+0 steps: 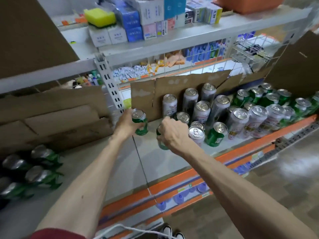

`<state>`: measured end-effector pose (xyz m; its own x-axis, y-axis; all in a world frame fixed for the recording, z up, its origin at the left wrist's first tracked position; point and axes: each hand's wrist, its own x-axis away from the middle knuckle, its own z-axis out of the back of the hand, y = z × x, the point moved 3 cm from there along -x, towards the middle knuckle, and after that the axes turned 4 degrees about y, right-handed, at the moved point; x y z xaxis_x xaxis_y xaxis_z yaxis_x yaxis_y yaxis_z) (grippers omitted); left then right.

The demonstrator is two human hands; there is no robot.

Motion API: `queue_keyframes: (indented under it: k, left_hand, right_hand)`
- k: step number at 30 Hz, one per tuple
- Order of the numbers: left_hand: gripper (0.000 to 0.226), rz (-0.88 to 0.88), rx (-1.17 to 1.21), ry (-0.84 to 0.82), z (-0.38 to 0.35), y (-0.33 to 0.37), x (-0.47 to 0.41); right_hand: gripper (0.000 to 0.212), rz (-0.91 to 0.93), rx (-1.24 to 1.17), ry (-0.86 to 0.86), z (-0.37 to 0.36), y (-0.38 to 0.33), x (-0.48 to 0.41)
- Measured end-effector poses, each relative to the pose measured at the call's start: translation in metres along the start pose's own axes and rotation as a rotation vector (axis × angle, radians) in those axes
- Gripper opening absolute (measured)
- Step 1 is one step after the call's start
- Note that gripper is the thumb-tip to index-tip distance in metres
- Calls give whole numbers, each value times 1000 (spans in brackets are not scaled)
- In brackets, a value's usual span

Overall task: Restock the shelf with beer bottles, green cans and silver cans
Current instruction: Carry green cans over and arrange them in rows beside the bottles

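My left hand [126,124] grips a green can [140,122] upright just above the grey shelf [150,161], near the cardboard backing. My right hand [172,133] holds a second green can [160,140] from above; most of that can is hidden under my fingers. To the right stand several silver cans [201,109] and another green can [215,135]. More green cans [274,99] fill the shelf's far right. At the lower left lie dark beer bottles [32,171] with silver and green necks.
Torn cardboard [172,94] lines the back of the shelf. An upper shelf [189,35] carries small boxes and a yellow sponge. The shelf's front edge has an orange strip [172,181]. A white upright [110,87] divides the bays. My shoes show at the bottom.
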<state>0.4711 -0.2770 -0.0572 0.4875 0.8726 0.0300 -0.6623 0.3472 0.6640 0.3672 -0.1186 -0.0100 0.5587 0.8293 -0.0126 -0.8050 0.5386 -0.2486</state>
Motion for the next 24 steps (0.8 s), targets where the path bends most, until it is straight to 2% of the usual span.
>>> queue_keyframes:
  k: [2,5,9,12,15,20,24]
  left_hand:
    - [54,9,47,53,31,-12,20]
    - [53,85,60,150,78,-39,62]
    - [62,211,34,283,142,-89,125]
    - [64,301,-12,369,189,-129,171]
    - [67,382,-25,422,227,-167,214]
    - [69,471,-17,448,273,-220,278]
    - [70,469,-46,439,296,-262,303]
  right_hand:
    - [49,73,-36,35,8,-19,-10]
    - [59,159,-99,63,6,-59,-20]
    - [49,261,-192,0,-3,-135,-8]
    - [53,362,-171,-84,-14,-198,16]
    - [47,482,-165,-143,-24,-256,48]
    - [47,593,-141,-188,-40,-329,100]
    - [37,606,-98,-202,-52,-367,132]
